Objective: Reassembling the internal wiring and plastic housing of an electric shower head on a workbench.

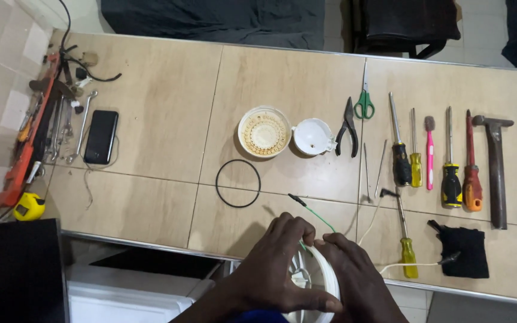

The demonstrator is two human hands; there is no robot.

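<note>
Both of my hands grip a white round plastic housing (316,276) at the near edge of the tiled table (163,113). My left hand (279,263) covers its left side, with the thumb along the lower rim. Over its right side lies my right hand (357,278). A green wire (315,212) with a black tip runs out from the housing to the upper left. A white wire (411,265) leads off to the right. What sits under my palms is hidden.
A black rubber ring (238,183), a round cream disc (264,131) and a white funnel-like cap (313,136) lie beyond my hands. Pliers (349,125), scissors (364,101), several screwdrivers (401,157), a hammer (496,167) and a black cloth (465,251) are right; a phone (101,136) and wrenches left.
</note>
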